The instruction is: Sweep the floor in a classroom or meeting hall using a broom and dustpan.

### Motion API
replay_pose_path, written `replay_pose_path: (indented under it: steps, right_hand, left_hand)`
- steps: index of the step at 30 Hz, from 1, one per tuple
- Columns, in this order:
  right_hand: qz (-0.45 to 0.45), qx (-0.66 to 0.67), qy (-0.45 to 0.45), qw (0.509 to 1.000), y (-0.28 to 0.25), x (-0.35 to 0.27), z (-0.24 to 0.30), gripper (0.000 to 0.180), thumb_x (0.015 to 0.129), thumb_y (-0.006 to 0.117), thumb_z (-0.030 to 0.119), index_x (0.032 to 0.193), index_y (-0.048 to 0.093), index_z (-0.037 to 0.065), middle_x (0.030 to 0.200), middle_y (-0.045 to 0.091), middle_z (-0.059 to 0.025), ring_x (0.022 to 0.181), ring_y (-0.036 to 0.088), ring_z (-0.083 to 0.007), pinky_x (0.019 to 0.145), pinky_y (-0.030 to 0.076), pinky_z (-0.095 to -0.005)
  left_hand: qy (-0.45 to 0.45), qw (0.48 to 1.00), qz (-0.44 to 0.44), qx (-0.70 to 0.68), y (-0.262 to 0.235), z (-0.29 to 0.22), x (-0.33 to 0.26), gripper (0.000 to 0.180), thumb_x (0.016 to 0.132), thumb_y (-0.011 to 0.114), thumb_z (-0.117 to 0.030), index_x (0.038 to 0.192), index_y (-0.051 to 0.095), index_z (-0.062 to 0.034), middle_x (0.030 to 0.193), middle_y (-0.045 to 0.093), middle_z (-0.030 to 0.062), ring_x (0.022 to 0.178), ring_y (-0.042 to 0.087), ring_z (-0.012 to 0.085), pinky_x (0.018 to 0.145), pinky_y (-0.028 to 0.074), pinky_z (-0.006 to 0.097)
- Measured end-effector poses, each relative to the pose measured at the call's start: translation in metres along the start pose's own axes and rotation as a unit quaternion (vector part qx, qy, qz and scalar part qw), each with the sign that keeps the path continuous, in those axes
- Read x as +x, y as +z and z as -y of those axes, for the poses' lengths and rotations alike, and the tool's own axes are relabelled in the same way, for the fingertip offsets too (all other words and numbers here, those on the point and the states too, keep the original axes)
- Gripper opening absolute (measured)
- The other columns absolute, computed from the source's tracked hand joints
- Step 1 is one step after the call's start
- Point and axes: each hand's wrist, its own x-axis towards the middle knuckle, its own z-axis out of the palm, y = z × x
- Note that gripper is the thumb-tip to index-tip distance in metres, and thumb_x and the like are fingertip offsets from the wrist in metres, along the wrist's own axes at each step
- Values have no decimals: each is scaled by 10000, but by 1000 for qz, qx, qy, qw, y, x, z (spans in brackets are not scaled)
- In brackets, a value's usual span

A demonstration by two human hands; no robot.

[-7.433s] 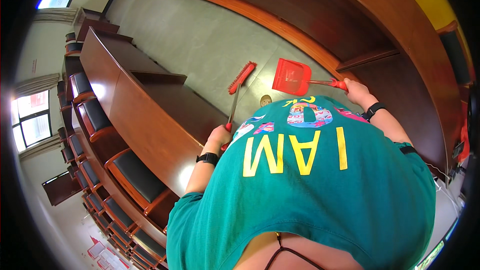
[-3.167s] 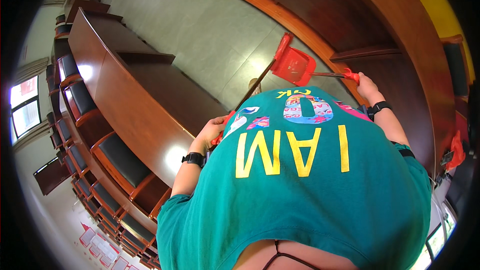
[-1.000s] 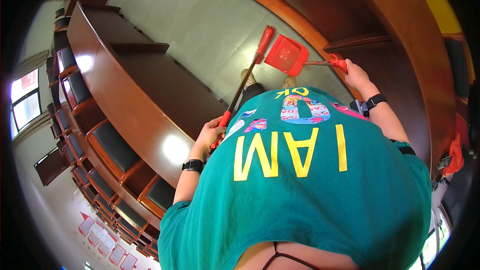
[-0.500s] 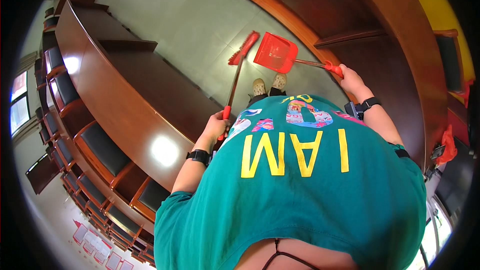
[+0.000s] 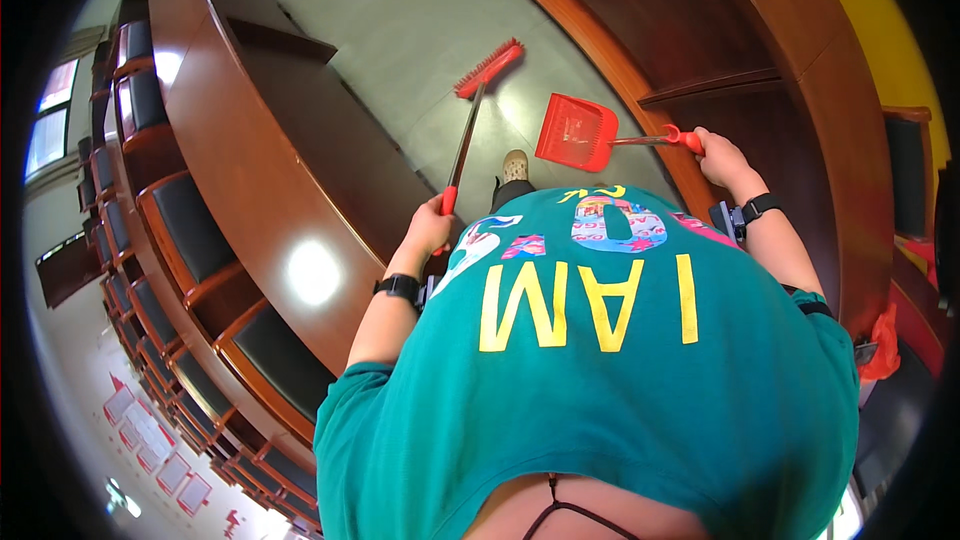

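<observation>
My left hand (image 5: pixel 430 226) is wrapped round the red grip of a broom (image 5: pixel 466 137). The broom's red bristled head (image 5: pixel 490 67) is out ahead on the grey floor, its handle slanting back toward me. In my right hand (image 5: pixel 722 156) is the red handle end of a dustpan (image 5: pixel 577 132). Its red pan sits right of the broom head and nearer to me, apart from it, with a metal shaft between pan and grip. I cannot tell whether the pan touches the floor. One of my shoes (image 5: pixel 515 165) shows between the two tools.
A long curved wooden desk (image 5: pixel 250 140) bounds the aisle on the left, with rows of black-padded chairs (image 5: pixel 190 225) beyond it. Along the right runs another dark wooden desk (image 5: pixel 720 30) with an orange-brown base edge. A red plastic bag (image 5: pixel 882 345) hangs at far right.
The broom head has swung outward, away from the dustpan, and turned flatter. The dustpan has shifted right and slightly nearer in view. The surroundings have shifted, and one shoe is now mostly hidden.
</observation>
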Motion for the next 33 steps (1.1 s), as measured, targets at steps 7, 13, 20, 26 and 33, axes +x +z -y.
replay_pose_path:
  steps: [7,13,20,26,33]
  right_hand:
    - [-3,-44,-73,996,16,-2,-10,171,810,498,37,980,482,23,930,626,-212,915,606,-371,753,478,-460]
    - [24,-14,-48,998,8,0,-28,202,786,496,-6,979,445,24,931,605,-223,927,582,-395,754,461,-468]
    - [19,-27,-65,997,11,6,-27,201,800,510,20,989,439,27,941,611,-209,936,588,-381,749,464,-457]
    - [23,-31,-58,998,6,7,-26,210,803,505,19,1002,438,29,946,614,-200,944,594,-368,751,468,-454]
    - [12,-27,-50,998,3,4,-21,205,802,491,6,999,438,27,941,616,-197,940,595,-367,747,468,-455]
  left_hand:
    - [-87,986,38,-136,77,-13,-8,513,795,554,0,1297,446,7,684,508,37,517,493,135,409,445,293]
    - [-81,967,50,-237,120,-7,-46,522,766,581,-1,1279,480,2,686,529,9,534,489,94,474,399,232]
    - [-33,964,-10,-265,121,9,-88,521,756,608,-12,1267,506,0,750,554,-9,578,496,73,539,417,223]
    - [-50,991,-29,-121,116,-25,-71,520,752,625,-48,1257,513,14,880,605,64,776,572,139,709,450,284]
    - [-31,981,52,-185,140,32,-35,488,781,666,-152,1215,545,33,920,646,87,848,614,156,783,473,288]
